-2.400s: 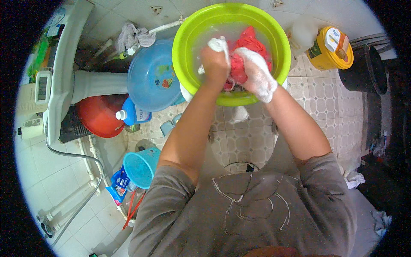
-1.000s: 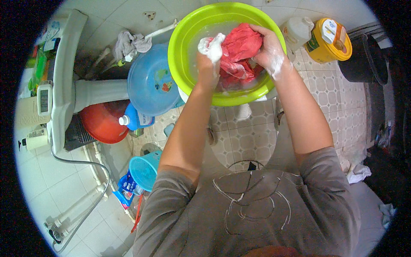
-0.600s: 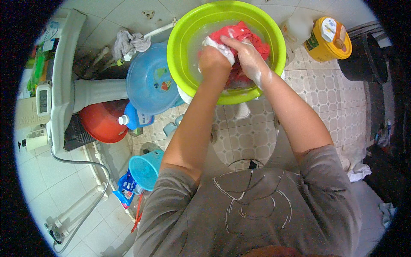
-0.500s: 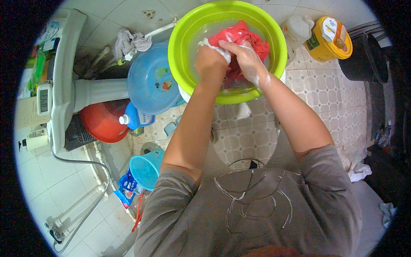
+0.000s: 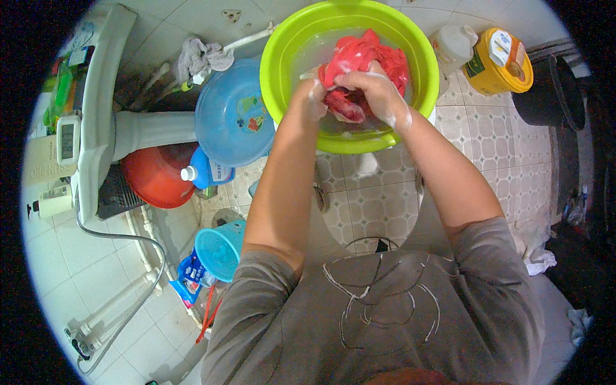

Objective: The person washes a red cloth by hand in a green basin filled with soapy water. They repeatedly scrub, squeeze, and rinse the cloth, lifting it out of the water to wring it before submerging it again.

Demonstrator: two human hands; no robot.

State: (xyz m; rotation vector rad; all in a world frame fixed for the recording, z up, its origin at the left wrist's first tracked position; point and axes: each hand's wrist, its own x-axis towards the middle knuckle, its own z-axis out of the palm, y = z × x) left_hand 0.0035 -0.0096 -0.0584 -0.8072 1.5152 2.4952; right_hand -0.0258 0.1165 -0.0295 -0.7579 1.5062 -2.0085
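Observation:
A wet red cloth (image 5: 351,54) with white suds lies bunched in a lime green basin (image 5: 282,38) of cloudy water. My left hand (image 5: 310,96) is closed on the cloth's left side, foam on its skin. My right hand (image 5: 378,93), also soapy, grips the cloth from the right, its thumb stretched toward the left hand. A darker, soaked fold of the cloth hangs between and below the two hands. Some of the left fingers are hidden behind the cloth.
Left of the basin lean a blue translucent basin (image 5: 218,115), a red basin (image 5: 157,176) and a blue bottle (image 5: 208,173), beside a white pedestal sink (image 5: 96,122). A turquoise bucket (image 5: 218,250) stands nearer. At right are a yellow tub (image 5: 481,74) and a black bin (image 5: 542,96).
My left hand has moved slightly down and left. More red cloth now shows raised between the hands, with a dark fold hanging below. The view has shifted slightly.

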